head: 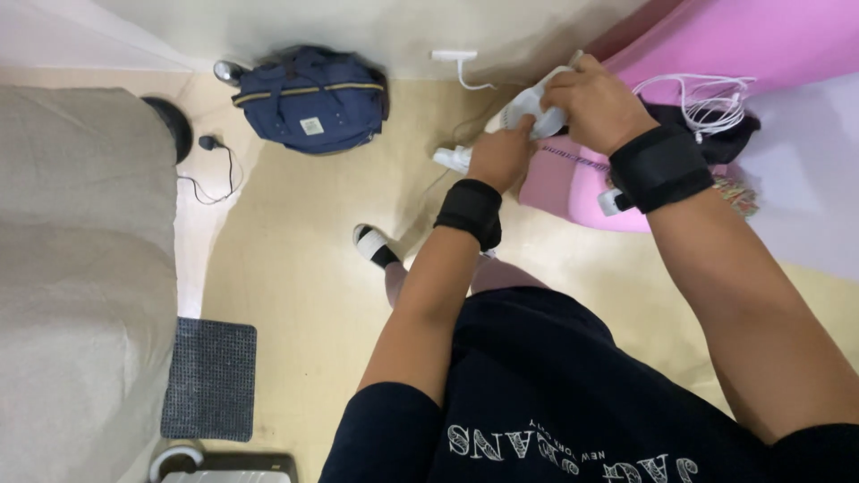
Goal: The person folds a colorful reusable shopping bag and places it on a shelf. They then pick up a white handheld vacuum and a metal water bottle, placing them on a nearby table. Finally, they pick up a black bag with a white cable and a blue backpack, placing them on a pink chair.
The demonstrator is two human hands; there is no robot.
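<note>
My left hand (501, 156) and my right hand (595, 103) both grip a small white device (532, 107) held above the floor, next to the edge of a pink bed cover (573, 183). The right hand covers its top; the left hand pinches its lower side. Much of the white device is hidden by my fingers. Both wrists wear black bands. A white cable coil (707, 98) lies on the pink cover just right of my right hand.
A navy backpack (313, 98) leans at the wall on the beige floor. A grey bed (80, 268) fills the left side, with a dark mat (210, 380) beside it. A white plug and cord (456, 58) sit at the wall. My sandalled foot (376, 246) stands mid-floor.
</note>
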